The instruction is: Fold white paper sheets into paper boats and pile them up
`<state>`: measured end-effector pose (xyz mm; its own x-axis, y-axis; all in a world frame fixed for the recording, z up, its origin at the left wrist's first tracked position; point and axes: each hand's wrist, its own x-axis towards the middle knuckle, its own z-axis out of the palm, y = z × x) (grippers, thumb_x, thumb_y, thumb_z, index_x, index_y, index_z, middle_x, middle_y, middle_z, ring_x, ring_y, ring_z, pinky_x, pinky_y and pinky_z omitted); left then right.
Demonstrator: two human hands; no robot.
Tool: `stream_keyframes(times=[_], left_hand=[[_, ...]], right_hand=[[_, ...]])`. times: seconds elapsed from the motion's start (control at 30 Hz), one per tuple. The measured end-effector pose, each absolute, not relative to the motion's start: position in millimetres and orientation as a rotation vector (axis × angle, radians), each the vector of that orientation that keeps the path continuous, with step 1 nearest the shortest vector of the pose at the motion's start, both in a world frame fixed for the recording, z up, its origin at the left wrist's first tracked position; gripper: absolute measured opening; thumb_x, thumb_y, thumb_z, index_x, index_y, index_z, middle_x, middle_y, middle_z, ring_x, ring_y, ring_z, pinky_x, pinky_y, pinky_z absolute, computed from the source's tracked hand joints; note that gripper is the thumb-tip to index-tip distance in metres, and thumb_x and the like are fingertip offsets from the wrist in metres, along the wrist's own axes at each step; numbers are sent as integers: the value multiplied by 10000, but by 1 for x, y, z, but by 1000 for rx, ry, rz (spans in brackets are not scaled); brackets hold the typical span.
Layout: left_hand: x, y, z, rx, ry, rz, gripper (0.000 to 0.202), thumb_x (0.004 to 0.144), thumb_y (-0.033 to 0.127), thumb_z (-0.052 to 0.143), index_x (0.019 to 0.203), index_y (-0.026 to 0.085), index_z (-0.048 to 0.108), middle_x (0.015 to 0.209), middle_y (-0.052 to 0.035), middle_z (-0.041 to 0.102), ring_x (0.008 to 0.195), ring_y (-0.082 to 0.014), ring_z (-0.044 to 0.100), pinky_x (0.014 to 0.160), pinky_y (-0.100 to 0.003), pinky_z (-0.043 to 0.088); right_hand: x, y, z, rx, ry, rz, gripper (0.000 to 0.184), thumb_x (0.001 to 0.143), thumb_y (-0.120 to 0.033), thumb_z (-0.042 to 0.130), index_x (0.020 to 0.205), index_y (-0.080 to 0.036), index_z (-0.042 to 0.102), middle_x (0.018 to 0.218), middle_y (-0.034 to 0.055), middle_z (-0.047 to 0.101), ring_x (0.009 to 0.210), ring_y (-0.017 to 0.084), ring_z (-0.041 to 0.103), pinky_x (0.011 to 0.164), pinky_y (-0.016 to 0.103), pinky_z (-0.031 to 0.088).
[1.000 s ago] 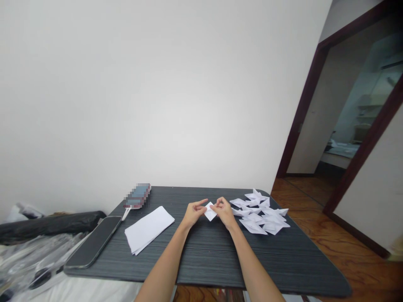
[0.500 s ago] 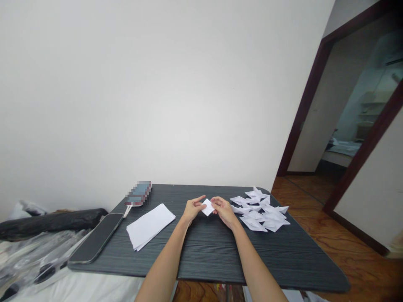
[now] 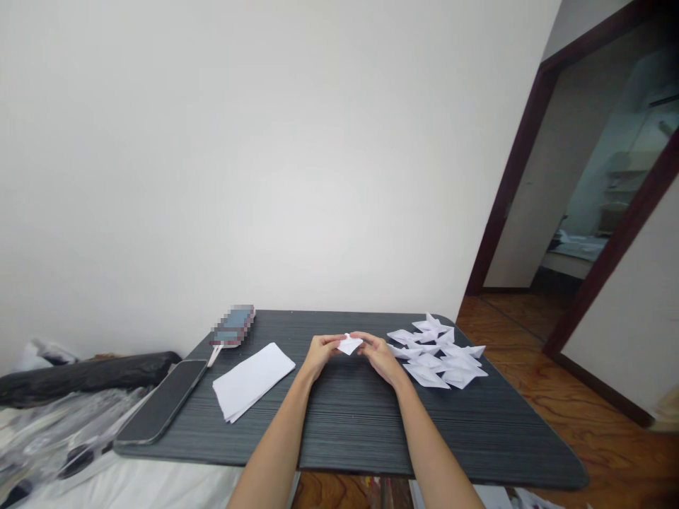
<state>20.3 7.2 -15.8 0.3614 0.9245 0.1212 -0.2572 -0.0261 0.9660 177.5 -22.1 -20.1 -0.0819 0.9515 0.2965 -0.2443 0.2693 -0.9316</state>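
folded paper piece [image 3: 350, 344], small and white, sits between the two hands just above the dark tabletop [image 3: 344, 424], near the far middle of it. left hand [image 3: 321, 350] pinches the left side of the paper with its fingertips. right hand [image 3: 378, 351] pinches the right side, fingers bent in close. both hands are very near each other, with only the little paper between them. both arms reach in from the bottom of the view.

just to the right of the right hand lies a pile of folded paper shapes [image 3: 438, 350], white and pointy, all lying close together on the tabletop. to the left of the left hand lies a stack of flat white sheets [image 3: 253, 379], a bit apart from the hands. further left, a dark phone [image 3: 162, 408] lies flat near the tabletop's left edge. behind it is a blurred small thing [image 3: 233, 326] by the far edge. a long black roll [image 3: 85, 376] lies off the tabletop on the left. an open doorway [image 3: 594, 205] is on the right.
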Motion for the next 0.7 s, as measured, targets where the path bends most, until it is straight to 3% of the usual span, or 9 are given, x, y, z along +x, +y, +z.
stream_keyframes(times=[0.1,0.2,0.3,0.4,0.57,0.7], left_hand=[[22,2,-9,1233,655,1046,332,625,277,609,855,39,626,817,-147,639,767,-207,590,727,-313,432],[21,-2,-4,1361,647,981,393,672,352,557,899,36,605,727,-129,632,640,-181,592,616,-284,434],[19,-4,-2,1654,792,1062,323,669,388,546,741,89,644,610,-54,590,535,-119,533,518,-219,392],[18,-3,-4,1828,890,1217,301,666,399,541,589,121,628,621,-33,565,545,-96,499,489,-188,371],[19,-2,-6,1691,796,1051,376,687,434,509,748,80,620,507,-32,550,389,-88,479,394,-196,363],[19,-4,-1,1535,689,997,448,683,430,525,913,51,596,541,-59,585,399,-112,515,389,-212,377]], right_hand=[[178,-20,-21,-837,-1367,1027,199,594,-201,560,772,-195,649,979,45,563,743,139,530,573,234,409],[180,-19,-21,-910,-1386,920,180,630,-273,554,744,-170,648,768,39,608,585,114,513,517,234,399],[181,-20,-20,-970,-1400,907,207,648,-325,552,710,-145,633,509,-5,552,440,88,444,442,216,355],[180,-21,-19,-981,-1406,971,243,653,-369,548,687,-139,618,432,-25,514,369,70,394,384,198,301],[178,-24,-20,-938,-1408,1116,317,664,-400,537,777,-114,613,394,-26,513,310,59,377,334,182,254],[177,-28,-14,-871,-1316,1213,357,662,-385,556,883,-110,610,413,-19,524,325,60,400,345,183,255]])
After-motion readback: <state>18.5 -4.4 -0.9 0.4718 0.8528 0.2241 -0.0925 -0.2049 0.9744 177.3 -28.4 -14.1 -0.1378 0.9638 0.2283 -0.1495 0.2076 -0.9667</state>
